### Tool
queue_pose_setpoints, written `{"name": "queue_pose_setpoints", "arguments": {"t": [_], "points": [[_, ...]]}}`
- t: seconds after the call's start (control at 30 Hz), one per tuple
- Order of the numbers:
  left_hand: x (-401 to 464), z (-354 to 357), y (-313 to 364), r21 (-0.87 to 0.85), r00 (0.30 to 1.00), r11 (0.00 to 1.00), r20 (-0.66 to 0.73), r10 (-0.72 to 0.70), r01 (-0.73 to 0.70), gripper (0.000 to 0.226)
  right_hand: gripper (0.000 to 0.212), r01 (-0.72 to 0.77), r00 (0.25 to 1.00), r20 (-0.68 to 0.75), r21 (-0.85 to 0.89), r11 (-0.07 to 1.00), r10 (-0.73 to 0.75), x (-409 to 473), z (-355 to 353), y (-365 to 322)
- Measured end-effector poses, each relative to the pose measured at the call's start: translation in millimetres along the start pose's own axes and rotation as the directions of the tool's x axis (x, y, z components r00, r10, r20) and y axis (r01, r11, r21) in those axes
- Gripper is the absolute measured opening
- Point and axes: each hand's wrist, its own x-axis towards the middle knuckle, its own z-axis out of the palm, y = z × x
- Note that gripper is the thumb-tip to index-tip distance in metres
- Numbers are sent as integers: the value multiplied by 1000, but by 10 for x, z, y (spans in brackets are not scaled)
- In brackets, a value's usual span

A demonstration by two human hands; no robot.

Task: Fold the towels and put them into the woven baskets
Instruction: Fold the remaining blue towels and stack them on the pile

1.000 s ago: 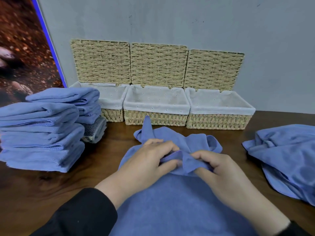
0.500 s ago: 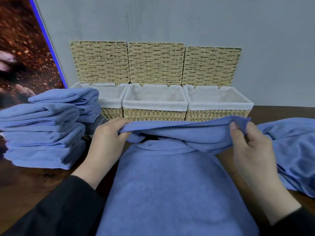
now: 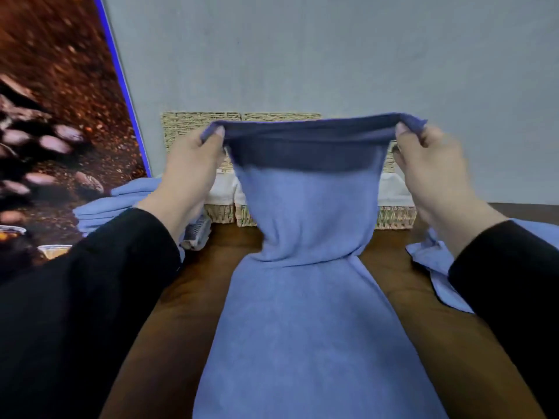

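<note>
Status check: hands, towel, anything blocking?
Left hand and right hand each pinch a top corner of the towel. Towel lifted, lower part on table. Raised towel hides most of the baskets.

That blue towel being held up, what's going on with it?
A person is partway through folding a blue towel. The left hand and right hand each pinch a corner of its far edge, lifted and stretched taut in front of the woven baskets at the wall, while the near end lies on the wooden table. A stack of folded towels sits at the left, and another loose towel lies at the right.
</note>
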Motion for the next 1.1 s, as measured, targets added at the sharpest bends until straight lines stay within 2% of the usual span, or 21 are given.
{"name": "queue_pose_setpoints", "arguments": {"t": [0.1,0.13,0.2,0.27,0.33,0.37,0.47,0.53,0.6,0.77,0.87,1.0,1.07,1.1], "points": [[-184,-40,300,190,978,964,-57,201,-187,31,40,107,992,-62,-114,988,-114,-176,-54,-129],[-300,-59,359,227,974,950,-32,226,-213,28,42,124,990,-53,-134,983,-132,-286,-91,-105],[-545,-126,353,298,973,926,63,224,-233,37,42,86,996,-15,-159,984,-89,-553,-189,49],[-789,-229,146,345,972,913,154,176,-219,35,42,26,999,39,-178,984,-19,-853,-282,273],[-1052,-341,-194,412,973,894,210,95,-177,27,23,-13,988,148,-159,987,37,-1170,-340,485],[-1199,-405,-381,451,972,882,234,33,-139,24,21,-45,972,224,-123,991,72,-1333,-359,583],[-1635,-550,-806,519,925,850,360,-120,-92,41,31,-152,896,400,-132,979,193,-1718,-411,854],[-1829,-591,-954,554,886,827,425,-184,-94,29,30,-139,845,493,-172,975,207,-1839,-443,976],[-1862,-611,-1024,585,875,800,450,-180,-136,24,24,-78,823,536,-224,972,189,-1876,-467,1002],[-1726,-602,-1083,616,856,773,475,-207,-155,34,16,-47,832,520,-280,959,193,-1809,-444,939],[-1587,-551,-1028,611,874,785,433,-223,-103,31,32,3,838,516,-333,943,179,-1703,-377,939],[-1435,-559,-738,568,947,821,292,-132,-61,28,16,15,944,322,-248,969,68,-1534,-397,684],[-1515,-635,-553,509,965,857,253,-65,-75,28,15,56,965,262,-225,973,5,-1596,-504,502],[-1614,-682,-466,472,964,878,260,-50,-82,27,15,53,961,277,-193,980,3,-1684,-563,444]]}}
